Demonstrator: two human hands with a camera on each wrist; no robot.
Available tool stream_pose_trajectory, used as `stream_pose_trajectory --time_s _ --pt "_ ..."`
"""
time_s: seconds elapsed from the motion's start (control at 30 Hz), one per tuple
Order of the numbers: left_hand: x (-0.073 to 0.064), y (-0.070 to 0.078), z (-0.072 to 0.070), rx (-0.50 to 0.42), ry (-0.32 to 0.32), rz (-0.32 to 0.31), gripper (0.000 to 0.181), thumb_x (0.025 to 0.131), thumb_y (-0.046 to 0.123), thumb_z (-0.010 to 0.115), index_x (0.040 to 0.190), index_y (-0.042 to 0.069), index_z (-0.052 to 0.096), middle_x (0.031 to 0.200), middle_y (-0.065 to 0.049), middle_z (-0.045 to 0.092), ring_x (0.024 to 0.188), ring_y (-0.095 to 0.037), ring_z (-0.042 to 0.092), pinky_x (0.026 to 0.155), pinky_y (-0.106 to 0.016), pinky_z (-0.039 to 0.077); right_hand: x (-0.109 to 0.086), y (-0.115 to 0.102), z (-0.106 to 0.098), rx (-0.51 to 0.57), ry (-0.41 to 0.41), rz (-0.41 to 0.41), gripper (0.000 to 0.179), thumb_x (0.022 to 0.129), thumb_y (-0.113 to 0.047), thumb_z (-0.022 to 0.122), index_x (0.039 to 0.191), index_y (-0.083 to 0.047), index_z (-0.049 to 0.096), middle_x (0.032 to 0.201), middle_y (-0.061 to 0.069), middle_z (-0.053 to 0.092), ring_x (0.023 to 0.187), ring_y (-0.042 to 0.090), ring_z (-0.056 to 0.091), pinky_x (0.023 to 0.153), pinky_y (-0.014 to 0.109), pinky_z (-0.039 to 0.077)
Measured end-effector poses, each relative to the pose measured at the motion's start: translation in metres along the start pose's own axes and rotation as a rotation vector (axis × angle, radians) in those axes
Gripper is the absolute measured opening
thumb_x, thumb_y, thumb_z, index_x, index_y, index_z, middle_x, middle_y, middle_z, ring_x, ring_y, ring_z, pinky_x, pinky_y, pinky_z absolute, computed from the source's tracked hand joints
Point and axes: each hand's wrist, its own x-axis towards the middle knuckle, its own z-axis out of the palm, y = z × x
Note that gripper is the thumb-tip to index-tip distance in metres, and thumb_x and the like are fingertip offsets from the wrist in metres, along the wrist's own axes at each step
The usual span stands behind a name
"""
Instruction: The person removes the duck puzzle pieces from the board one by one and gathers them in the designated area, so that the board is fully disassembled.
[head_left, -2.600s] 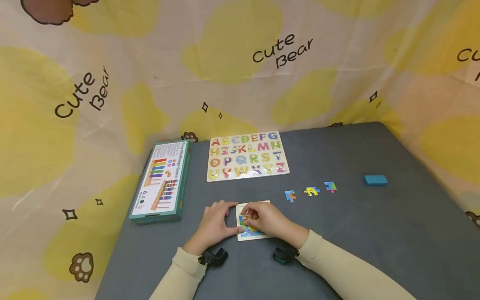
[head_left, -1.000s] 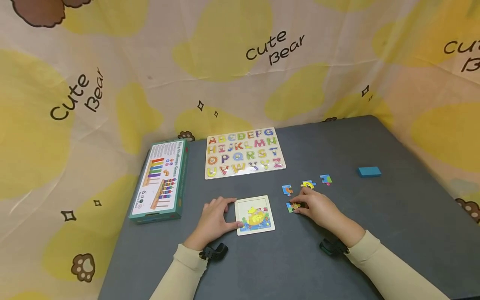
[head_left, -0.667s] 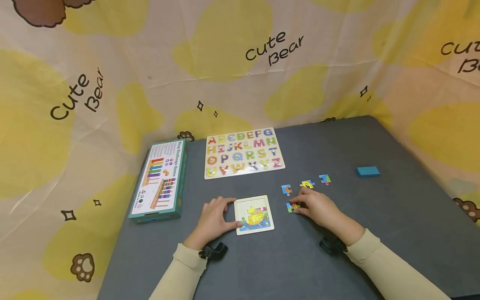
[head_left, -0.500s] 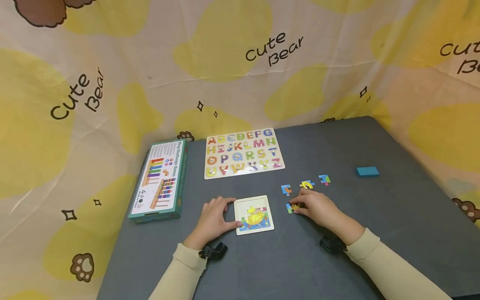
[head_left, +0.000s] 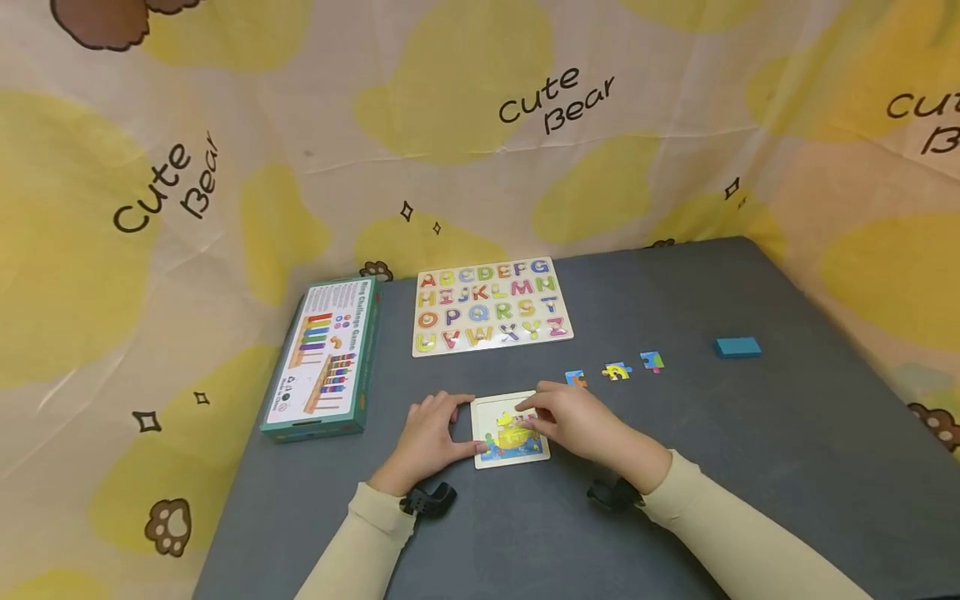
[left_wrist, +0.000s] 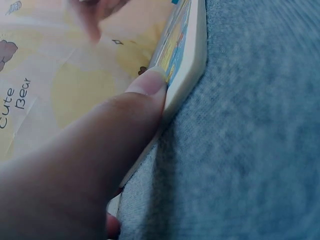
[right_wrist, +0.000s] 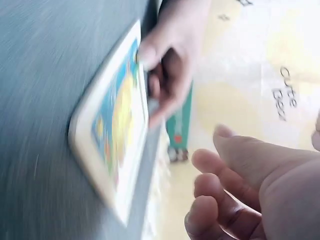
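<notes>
A small square jigsaw puzzle board (head_left: 491, 411) lies on the table in the head view, with a yellow duck picture in its lower part and a pale bare area above. My left hand (head_left: 425, 442) holds its left edge, thumb over the rim and index finger at the far corner. Over the board's right side hovers my right hand (head_left: 573, 418); its thumb and fingers are apart. No piece shows between the fingers of that hand (right_wrist: 270, 185) in the right wrist view. Jigsaw pieces in orange-blue (head_left: 575, 377), yellow (head_left: 617, 372) and blue-green (head_left: 652, 361) lie beyond it.
An alphabet board (head_left: 491, 308) lies behind the puzzle. To the left rests a green-edged Ring Challenge Game box (head_left: 318, 358). A blue block (head_left: 737, 347) sits far right on the grey table (head_left: 517, 542). A printed bear cloth (head_left: 450, 108) hangs behind.
My right hand, which pinched a green-and-yellow piece on the table, has moved left over the puzzle board. That piece is now out of sight. My left hand stays on the board's edge.
</notes>
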Motion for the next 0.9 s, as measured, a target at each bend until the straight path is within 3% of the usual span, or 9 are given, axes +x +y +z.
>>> stream_pose_trajectory --time_s 0.1,0.27,0.47,0.73,0.9 --pt "0.000 0.000 0.002 -0.004 0.004 -0.001 0.079 0.079 0.059 0.088 0.139 0.013 0.064 0.086 0.007 0.043 0.077 -0.014 0.038 0.075 -0.039 0.028 0.014 -0.006 0.017 0.030 -0.064 0.019 0.028 0.096 -0.017 0.079 0.121 -0.006 0.078 0.080 -0.008 0.050 0.064 0.005 0.046 0.059 0.025 0.042" --pt "0.000 0.002 0.008 -0.011 -0.013 -0.011 0.078 0.079 0.058 0.089 0.139 0.015 0.064 0.086 0.008 0.042 0.078 -0.014 0.039 0.076 -0.038 0.029 0.019 -0.005 0.039 -0.047 -0.120 0.067 0.034 0.096 -0.020 0.080 0.127 -0.007 0.076 0.087 -0.004 0.056 0.068 0.010 0.048 0.064 0.029 0.043" --pt "0.001 0.003 0.008 0.002 -0.013 -0.011 0.077 0.079 0.058 0.088 0.139 0.016 0.064 0.086 0.008 0.042 0.078 -0.014 0.039 0.076 -0.038 0.029 0.016 0.002 0.047 -0.032 -0.062 0.036 0.028 0.092 -0.017 0.083 0.119 -0.008 0.080 0.087 -0.004 0.056 0.071 0.011 0.051 0.065 0.028 0.045" --pt "0.000 0.002 0.004 0.006 -0.014 -0.027 0.078 0.079 0.058 0.088 0.140 0.016 0.064 0.086 0.008 0.042 0.078 -0.014 0.039 0.076 -0.038 0.028 0.017 0.005 0.049 0.040 -0.027 0.020 0.028 0.091 -0.016 0.084 0.118 -0.009 0.079 0.107 0.001 0.053 0.073 0.008 0.049 0.065 0.025 0.045" --pt "0.000 0.000 0.003 0.010 -0.012 -0.030 0.079 0.079 0.059 0.088 0.140 0.015 0.064 0.086 0.008 0.042 0.078 -0.014 0.039 0.076 -0.038 0.028 0.020 0.005 0.050 0.056 -0.022 0.022 0.026 0.091 -0.017 0.084 0.116 -0.010 0.079 0.108 0.001 0.056 0.076 0.008 0.052 0.068 0.026 0.047"
